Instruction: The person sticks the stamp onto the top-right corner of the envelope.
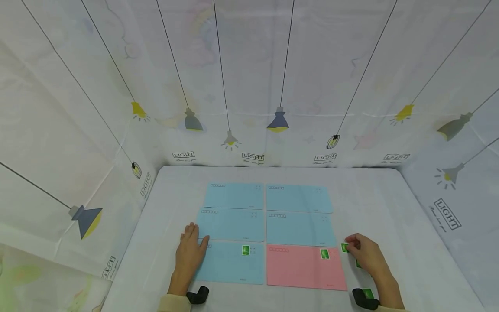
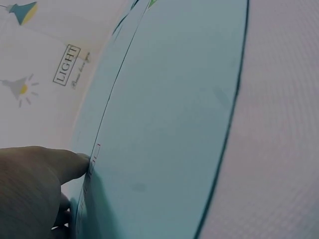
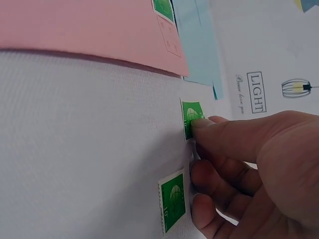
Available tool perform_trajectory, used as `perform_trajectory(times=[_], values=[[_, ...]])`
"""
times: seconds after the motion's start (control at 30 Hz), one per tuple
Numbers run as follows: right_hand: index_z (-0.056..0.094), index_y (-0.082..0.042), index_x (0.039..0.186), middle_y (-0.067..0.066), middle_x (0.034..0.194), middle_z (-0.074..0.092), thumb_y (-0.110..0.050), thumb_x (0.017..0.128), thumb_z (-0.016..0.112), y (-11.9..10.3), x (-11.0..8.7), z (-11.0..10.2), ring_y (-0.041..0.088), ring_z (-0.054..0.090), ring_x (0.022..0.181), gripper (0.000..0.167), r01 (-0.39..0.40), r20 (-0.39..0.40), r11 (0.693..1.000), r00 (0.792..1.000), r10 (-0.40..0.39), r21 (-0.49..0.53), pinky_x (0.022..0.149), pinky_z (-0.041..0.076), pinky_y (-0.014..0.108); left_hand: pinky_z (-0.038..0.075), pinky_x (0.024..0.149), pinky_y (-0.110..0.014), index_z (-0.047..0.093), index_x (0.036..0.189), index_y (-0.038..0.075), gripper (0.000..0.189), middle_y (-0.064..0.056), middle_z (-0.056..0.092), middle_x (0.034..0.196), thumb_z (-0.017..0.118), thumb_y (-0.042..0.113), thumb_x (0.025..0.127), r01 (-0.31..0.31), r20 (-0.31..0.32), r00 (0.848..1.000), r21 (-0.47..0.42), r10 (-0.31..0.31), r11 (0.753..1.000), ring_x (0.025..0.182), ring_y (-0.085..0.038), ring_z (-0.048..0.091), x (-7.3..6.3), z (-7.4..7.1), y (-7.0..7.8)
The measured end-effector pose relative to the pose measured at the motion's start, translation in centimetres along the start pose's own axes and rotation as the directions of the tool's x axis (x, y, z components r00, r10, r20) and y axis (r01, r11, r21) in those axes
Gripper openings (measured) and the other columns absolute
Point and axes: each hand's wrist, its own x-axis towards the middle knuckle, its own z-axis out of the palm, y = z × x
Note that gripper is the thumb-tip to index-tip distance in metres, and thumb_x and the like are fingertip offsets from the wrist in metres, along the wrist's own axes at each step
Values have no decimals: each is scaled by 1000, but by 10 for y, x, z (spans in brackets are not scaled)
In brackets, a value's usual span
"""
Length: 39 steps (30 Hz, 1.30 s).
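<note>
My left hand (image 1: pixel 188 255) rests with extended fingers at the left edge of the front blue envelope (image 1: pixel 228 268), its fingertips near the blue envelope (image 1: pixel 230 225) behind it. A green stamp (image 1: pixel 245 250) lies at the upper right of that front envelope. On the pink envelope (image 1: pixel 304 273) beside it is another green stamp (image 1: pixel 325 254). Right of the pink envelope, my right hand (image 1: pixel 368 255) pinches a green stamp (image 3: pixel 191 112) between thumb and finger. Another stamp (image 3: pixel 173 201) lies on the white cloth by the curled lower fingers.
Three more blue envelopes lie further back, at back left (image 1: pixel 234 195), back right (image 1: pixel 298 199) and middle right (image 1: pixel 300 229). A green stamp (image 1: pixel 368 294) lies near the right wrist's black camera (image 1: pixel 362 300). White cloth with printed lamps (image 1: pixel 278 121) hangs behind the table.
</note>
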Motion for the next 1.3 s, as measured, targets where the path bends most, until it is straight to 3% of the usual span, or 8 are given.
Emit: perform_trajectory(times=[0.27,0.57,0.7,0.87,1.0,1.13,1.3], values=[[66,-1,106,10,96,69,-16,96,64,-1,1,-1,22,60,86,19,16,-4,1000,1000,-16,1,70,52,35,34,117,-61,50,137,-14,62,-30,45,150,68,28,95,-6,-4,1000,10,6,1000,144,-47,38,0,2,-1],[60,2,111,15,96,68,-15,100,58,-18,8,-7,21,61,81,20,74,-96,997,993,-72,22,63,49,26,33,117,-61,52,136,-15,60,-30,46,149,70,25,94,4,-23,1000,-5,-4,1000,143,-47,39,0,0,0],[57,4,115,20,100,66,-11,102,55,-41,18,-6,19,67,78,20,108,-105,984,990,-94,139,62,57,26,31,118,-61,52,136,-15,59,-31,46,149,69,22,94,6,-20,1000,-19,-7,1000,144,-47,38,1,0,0],[57,3,117,20,100,67,-10,103,54,-79,36,4,18,71,75,19,183,-96,946,982,-163,266,69,63,35,31,119,-61,53,135,-14,59,-30,47,149,70,23,93,6,-38,999,-44,-8,999,144,-46,39,1,2,-1],[59,2,116,20,100,69,-9,102,55,-110,49,16,19,72,76,18,252,-82,917,968,-238,309,71,63,39,31,118,-62,55,134,-14,59,-29,47,149,72,24,91,10,-58,998,-68,-14,998,143,-46,39,2,4,-1],[61,0,113,17,99,69,-10,101,57,-137,58,32,18,71,76,16,294,-60,897,955,-290,329,71,63,41,28,121,-60,52,137,-13,62,-27,44,152,71,26,93,30,-31,999,-86,-33,996,146,-44,36,3,6,-2],[62,-2,109,14,93,69,-10,99,60,-166,65,48,18,68,72,13,323,-18,881,941,-338,346,63,59,30,24,123,-58,50,140,-12,63,-26,41,155,68,28,94,51,-6,999,-95,-52,994,149,-42,32,3,9,-2]])
